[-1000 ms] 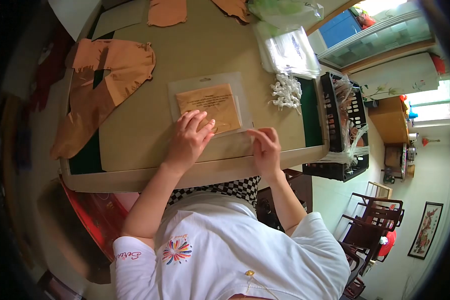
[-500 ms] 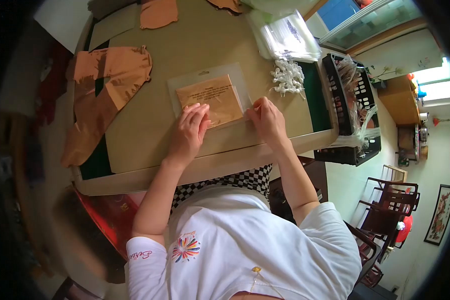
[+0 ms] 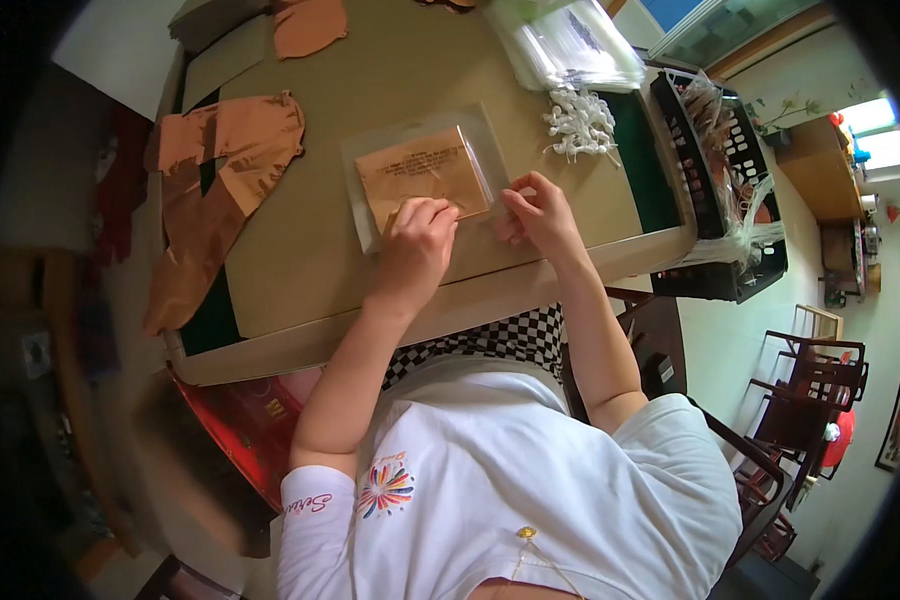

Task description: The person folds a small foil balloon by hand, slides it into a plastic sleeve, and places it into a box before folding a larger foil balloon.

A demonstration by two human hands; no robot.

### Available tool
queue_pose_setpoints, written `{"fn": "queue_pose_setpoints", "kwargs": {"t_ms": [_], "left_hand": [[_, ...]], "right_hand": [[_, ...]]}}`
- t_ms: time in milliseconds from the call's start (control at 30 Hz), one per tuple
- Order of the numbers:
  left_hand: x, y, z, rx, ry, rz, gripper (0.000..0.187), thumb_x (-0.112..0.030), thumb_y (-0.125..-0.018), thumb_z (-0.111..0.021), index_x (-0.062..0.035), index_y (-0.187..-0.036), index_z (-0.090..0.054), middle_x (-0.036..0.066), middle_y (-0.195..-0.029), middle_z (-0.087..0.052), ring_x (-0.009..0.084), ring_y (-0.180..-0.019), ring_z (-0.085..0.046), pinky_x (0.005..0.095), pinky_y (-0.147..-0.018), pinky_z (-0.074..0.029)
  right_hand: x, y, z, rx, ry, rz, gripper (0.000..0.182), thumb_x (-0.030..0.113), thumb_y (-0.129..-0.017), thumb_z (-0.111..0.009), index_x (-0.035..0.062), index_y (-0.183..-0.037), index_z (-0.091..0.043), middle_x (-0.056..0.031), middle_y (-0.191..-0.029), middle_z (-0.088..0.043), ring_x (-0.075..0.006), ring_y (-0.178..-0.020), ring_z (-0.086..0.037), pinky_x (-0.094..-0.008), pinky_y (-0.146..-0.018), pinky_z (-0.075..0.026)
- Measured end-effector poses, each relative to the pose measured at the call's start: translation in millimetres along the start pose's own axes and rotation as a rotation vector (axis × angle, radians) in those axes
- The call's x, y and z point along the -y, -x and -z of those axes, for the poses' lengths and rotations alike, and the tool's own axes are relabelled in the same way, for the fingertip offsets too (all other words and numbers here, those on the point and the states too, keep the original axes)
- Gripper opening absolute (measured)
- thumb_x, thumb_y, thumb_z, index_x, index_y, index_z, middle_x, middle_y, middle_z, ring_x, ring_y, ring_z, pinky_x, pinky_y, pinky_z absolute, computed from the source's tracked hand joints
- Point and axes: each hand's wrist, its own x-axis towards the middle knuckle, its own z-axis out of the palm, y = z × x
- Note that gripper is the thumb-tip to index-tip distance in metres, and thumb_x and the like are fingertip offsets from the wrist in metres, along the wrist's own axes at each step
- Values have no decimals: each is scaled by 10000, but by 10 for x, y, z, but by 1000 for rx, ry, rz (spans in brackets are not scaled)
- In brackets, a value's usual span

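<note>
A clear plastic bag (image 3: 358, 215) lies flat on the table, with a folded copper-coloured foil piece (image 3: 395, 180) inside and dark printed text over it. My left hand (image 3: 420, 245) is closed at the bag's lower edge, fingers curled together and pressed on the plastic. Just past the bag's lower right corner, my right hand (image 3: 545, 218) is closed in a pinch on what looks like the bag's clear edge. The fingertips of both hands partly hide the plastic there.
A crumpled copper foil shape (image 3: 225, 150) lies at the left, with another foil piece (image 3: 310, 28) behind it. A stack of clear bags (image 3: 570, 45) and a pile of white ties (image 3: 580, 125) sit at the back right. Black crates (image 3: 705, 150) stand beside the table (image 3: 300, 250).
My left hand has slid right along the package, its fingers now more curled at the lower edge. My right hand remains near the lower right corner, its fingers turned more inward. The view has shifted slightly.
</note>
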Motion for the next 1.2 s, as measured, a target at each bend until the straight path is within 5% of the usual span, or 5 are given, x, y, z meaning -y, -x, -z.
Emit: {"fn": "queue_pose_setpoints", "kwargs": {"t_ms": [800, 900, 1000, 1033, 1200], "left_hand": [[-440, -292, -265, 175, -135, -90, 56, -104, -799, -630, -63, -826, -657, 56, -893, -630, 228, -939, -578, 389, -867, -430], [-417, -222, -90, 148, 37, -6, 42, -58, -810, -656, -39, -846, -644, 66, -857, -655, 218, -848, -620, 365, -781, -480], [-373, -222, 342, 308, 837, 574, 57, -41, -833, -679, -13, -847, -631, 89, -796, -671, 200, -710, -644, 322, -632, -504], [-272, -193, 347, 105, 1064, 614, 90, -69, -858, -687, -7, -822, -632, 105, -744, -673, 177, -600, -636, 286, -523, -485], [-197, -214, 326, 65, 269, 129, 103, -121, -758, -756, -69, -801, -678, 62, -855, -634, 256, -904, -593, 391, -804, -508]], "right_hand": [[16, 4, -18, -67, 193, 57, 198, 159, -913, -651, -18, -974, -587, -84, -648, -656, -113, -467, -560, -255, -406, -414], [-37, -8, 10, -49, 181, 60, 188, 157, -928, -633, -8, -994, -571, -74, -637, -656, -103, -468, -550, -250, -406, -405], [-8, -15, 15, -50, 82, 25, 172, 153, -945, -615, 5, -1010, -554, -64, -625, -655, -92, -455, -525, -243, -401, -381], [24, -3, 24, -18, 79, 12, 167, 151, -949, -611, 9, -1012, -549, -62, -623, -655, -89, -450, -517, -240, -398, -370], [60, 4, -9, 29, 104, 7, 158, 153, -955, -612, 17, -998, -546, -52, -618, -644, -79, -440, -492, -228, -398, -351]]}}
